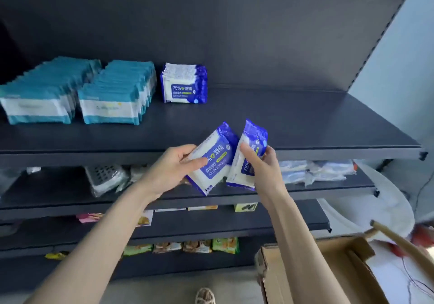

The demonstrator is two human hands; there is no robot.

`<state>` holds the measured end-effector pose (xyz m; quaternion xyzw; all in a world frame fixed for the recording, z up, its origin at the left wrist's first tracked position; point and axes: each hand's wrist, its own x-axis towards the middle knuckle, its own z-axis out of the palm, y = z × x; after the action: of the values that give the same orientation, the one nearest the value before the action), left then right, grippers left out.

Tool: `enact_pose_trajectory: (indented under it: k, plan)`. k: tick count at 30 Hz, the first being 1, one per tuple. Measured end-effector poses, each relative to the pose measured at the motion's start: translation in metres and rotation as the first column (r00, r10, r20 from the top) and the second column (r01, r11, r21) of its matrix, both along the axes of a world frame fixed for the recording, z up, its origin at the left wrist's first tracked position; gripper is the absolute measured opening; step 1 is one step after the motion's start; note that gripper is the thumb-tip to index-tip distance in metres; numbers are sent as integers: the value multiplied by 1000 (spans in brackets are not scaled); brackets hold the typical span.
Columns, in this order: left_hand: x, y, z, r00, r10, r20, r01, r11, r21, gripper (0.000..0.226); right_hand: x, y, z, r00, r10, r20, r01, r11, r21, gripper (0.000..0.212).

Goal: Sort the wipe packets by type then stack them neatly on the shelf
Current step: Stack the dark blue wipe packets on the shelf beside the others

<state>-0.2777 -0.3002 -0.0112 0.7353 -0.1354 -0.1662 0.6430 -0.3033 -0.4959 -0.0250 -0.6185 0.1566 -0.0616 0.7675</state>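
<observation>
Holding two blue wipe packets in front of the top shelf (293,120), one per hand.
Noted: left hand (172,166) has fingers and thumb curled round one blue packet (212,162), tilted, label up. The right hand (266,166) grips a second blue packet (250,153), thumb across its face, fingers behind. The packets sit side by side between the hands; edge contact cannot be confirmed. Beyond the left hand, a row of matching packets (185,85) stands on the shelf; further left, two rows of teal packets (112,97). Below the right hand, an open cardboard box (333,263).
</observation>
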Motion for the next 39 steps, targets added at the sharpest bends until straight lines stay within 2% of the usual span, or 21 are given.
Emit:
enact_pose_trajectory:
  k: [5,7,10,13,16,21,25,28,33,35,37,39]
  plan:
    - [79,8,37,985,37,170,-60,989,132,15,83,-3,30,997,49,52,-56,989,140,17]
    - [107,10,50,982,36,185,-70,981,179,22,111,-3,36,994,56,89,-70,984,161,11]
    - [143,17,63,962,33,272,-118,946,302,20,144,-2,39,990,69,121,-89,983,163,5]
    - [174,21,73,927,25,374,-197,882,428,18,171,-1,37,989,48,141,-60,995,83,7]
    - [203,21,76,913,7,407,-242,812,531,18,192,0,33,986,35,165,-37,999,7,9]
    - [238,23,68,873,-101,477,-316,627,712,16,207,4,28,983,29,183,-23,999,-36,26]
    - [248,26,63,813,-155,561,-410,531,741,13,211,7,21,982,31,188,-22,999,-48,38]
    - [250,28,64,743,-224,630,-490,459,741,16,214,15,18,982,37,186,-29,998,-47,35]
    - [254,37,61,644,-363,673,-528,425,735,24,216,32,15,987,-11,159,11,1000,2,25]
    - [252,44,60,645,-332,689,-515,477,712,30,216,37,14,986,-27,165,20,999,39,23]
    - [247,47,61,678,-280,680,-453,569,686,37,216,41,14,983,-15,181,1,997,79,22]
    - [242,48,60,710,-296,639,-383,599,703,45,216,46,13,983,3,182,-29,989,143,24]
